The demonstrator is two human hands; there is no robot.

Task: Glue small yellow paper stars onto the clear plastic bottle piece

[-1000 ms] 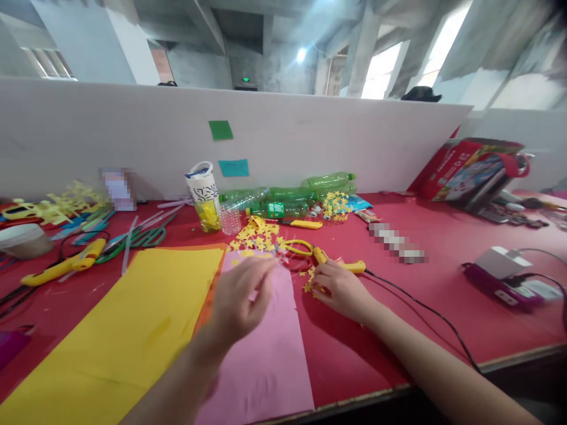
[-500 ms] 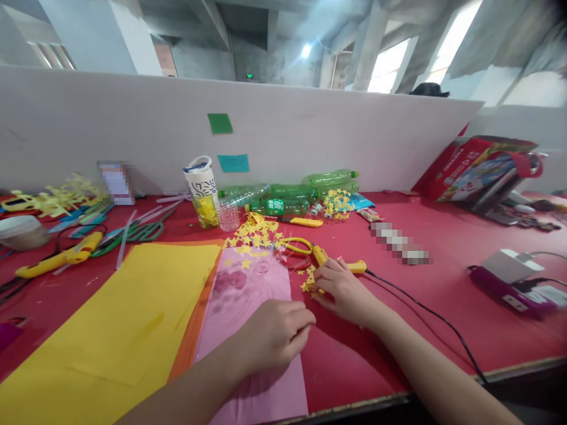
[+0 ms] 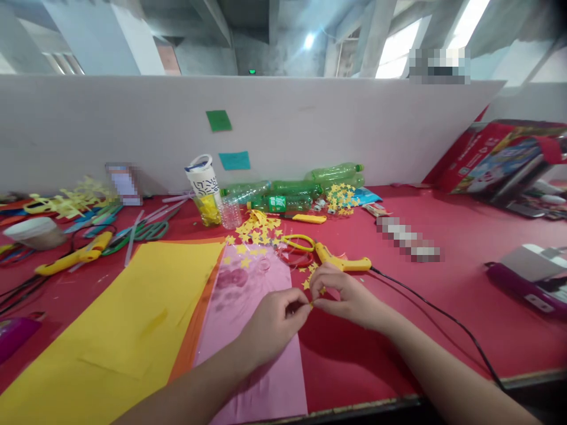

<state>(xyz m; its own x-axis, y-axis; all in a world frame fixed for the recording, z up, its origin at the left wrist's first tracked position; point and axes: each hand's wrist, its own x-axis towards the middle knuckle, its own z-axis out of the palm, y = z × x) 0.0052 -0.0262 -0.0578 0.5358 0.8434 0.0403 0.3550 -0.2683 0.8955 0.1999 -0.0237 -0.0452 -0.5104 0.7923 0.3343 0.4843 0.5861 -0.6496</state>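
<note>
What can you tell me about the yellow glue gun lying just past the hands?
The yellow glue gun lies flat on its side on the red table, right of the pink sheet. Its body looks like yellow plastic, one end angled toward the red-handled scissors. A black cord runs from its right end toward the table's near edge. Small yellow paper stars lie scattered beside it. The right hand is near but apart from it.

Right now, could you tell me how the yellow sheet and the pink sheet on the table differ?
The yellow sheet is much wider than the pink sheet. The yellow sheet lies left of both hands and untouched; the pink sheet lies under the left hand. Paper stars dot the pink sheet's far end. Both lie flat on the red table.
</note>
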